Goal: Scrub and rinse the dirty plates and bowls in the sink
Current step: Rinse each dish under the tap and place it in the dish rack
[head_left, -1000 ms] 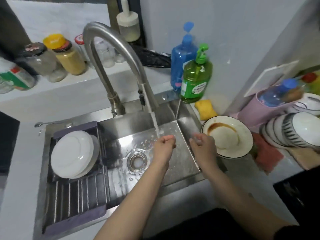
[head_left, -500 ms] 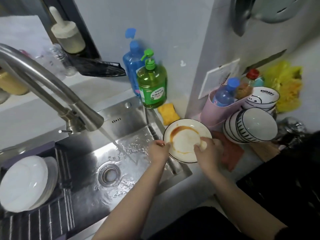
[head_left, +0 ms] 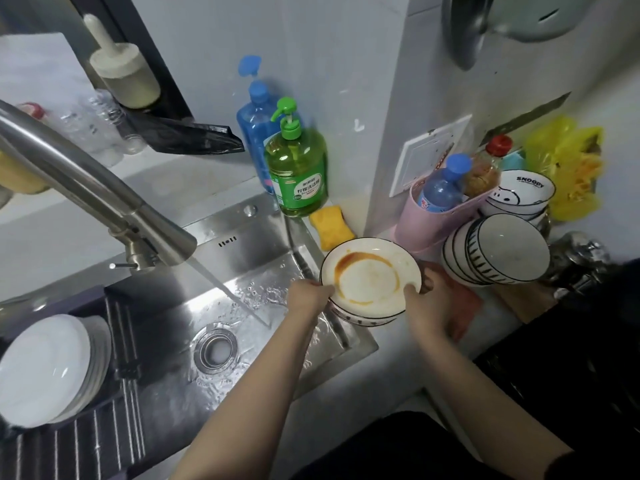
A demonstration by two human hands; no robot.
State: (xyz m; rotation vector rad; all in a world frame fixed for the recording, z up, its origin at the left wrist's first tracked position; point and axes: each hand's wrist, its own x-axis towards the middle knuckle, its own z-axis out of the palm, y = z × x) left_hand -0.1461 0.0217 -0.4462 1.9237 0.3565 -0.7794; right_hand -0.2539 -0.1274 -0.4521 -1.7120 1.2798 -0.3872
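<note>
A dirty white plate (head_left: pixel 369 271) with a brown sauce ring sits on a patterned bowl (head_left: pixel 360 318), just right of the steel sink (head_left: pixel 180 306). My left hand (head_left: pixel 306 294) grips the plate's left rim and my right hand (head_left: pixel 429 303) grips its right rim; both lift the stack slightly above the counter. Water runs from the faucet (head_left: pixel 104 209) into the sink near the drain (head_left: pixel 215 351). Clean white plates (head_left: pixel 45 368) stand in the dark rack (head_left: pixel 86 441) at the left.
Green dish soap (head_left: pixel 298 174) and a blue bottle (head_left: pixel 254 119) stand behind the sink, a yellow sponge (head_left: pixel 330 226) beside them. Stacked striped bowls (head_left: pixel 498 251) lie on their side at the right, with a pink holder (head_left: pixel 436 216) of bottles and a red cloth (head_left: pixel 467 306).
My hands left the water stream, moved right to the dirty plate, took its rims and raised it with the bowl beneath. The view has swung right.
</note>
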